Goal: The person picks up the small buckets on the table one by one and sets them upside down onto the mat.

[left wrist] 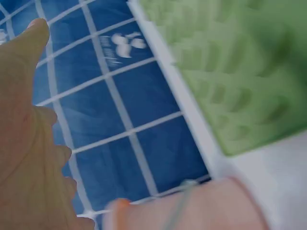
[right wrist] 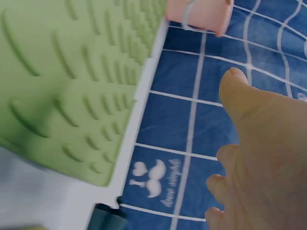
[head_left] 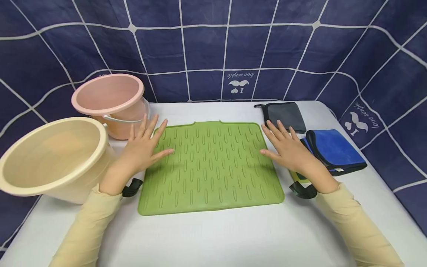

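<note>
A green ridged mat lies flat on the white table between my two hands. My left hand, fingers spread and straight, hovers by the mat's left edge with its thumb over the mat. On the other side my right hand is spread the same way, thumb over the mat's right edge. Neither hand holds anything. Close to the right hand are a folded blue cloth with black trim and a dark grey cloth. In the wrist views, the left palm and right palm face the mat's sides.
A cream basin stands at the left, in front of a pink bucket with a white handle. Something yellow-green shows partly beneath the right forearm. Behind the white table hangs a navy checked curtain.
</note>
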Motion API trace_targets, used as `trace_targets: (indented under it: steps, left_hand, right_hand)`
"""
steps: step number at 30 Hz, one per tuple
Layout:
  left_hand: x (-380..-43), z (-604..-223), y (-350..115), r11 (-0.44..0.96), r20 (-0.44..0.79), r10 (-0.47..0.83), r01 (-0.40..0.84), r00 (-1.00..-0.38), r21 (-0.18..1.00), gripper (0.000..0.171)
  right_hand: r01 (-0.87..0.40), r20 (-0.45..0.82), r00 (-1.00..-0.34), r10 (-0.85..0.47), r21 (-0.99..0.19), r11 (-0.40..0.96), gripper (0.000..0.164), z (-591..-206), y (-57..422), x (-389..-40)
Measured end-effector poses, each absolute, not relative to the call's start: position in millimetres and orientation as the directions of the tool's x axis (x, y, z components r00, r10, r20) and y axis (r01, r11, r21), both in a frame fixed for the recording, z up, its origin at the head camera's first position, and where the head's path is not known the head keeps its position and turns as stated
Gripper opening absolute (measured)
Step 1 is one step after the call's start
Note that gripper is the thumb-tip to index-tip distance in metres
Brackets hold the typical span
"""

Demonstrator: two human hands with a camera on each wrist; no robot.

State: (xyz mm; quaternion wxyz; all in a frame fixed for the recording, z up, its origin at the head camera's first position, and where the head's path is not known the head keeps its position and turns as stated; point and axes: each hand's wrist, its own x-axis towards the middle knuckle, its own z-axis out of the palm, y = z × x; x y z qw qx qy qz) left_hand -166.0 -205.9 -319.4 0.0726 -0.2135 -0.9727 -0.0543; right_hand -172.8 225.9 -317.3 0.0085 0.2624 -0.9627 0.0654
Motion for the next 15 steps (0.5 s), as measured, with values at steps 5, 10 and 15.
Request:
trace_targets:
  steps: [5,10,15]
  left_hand:
    - [-142.3,-287.0,-200.3,0.863,0.316,0.457,0.500,-0.831,0.068,0.090]
    - [-111.4,-257.7,-204.7,0.828,0.461,0.455,0.552,-0.762,0.094,0.089]
    - [-83.4,-238.8,-222.2,0.806,0.594,0.375,0.567,-0.712,0.171,0.086]
  right_hand:
    - [-0.527,0.136,-0.849,-0.511,-0.129,0.840,0.078,-294.4,228.0,-162.7]
    - [-0.551,0.230,-0.827,-0.512,-0.157,0.819,0.078,-274.7,234.5,-146.2]
    - [-0.577,0.303,-0.808,-0.505,-0.235,0.782,0.078,-268.7,239.6,-129.0]
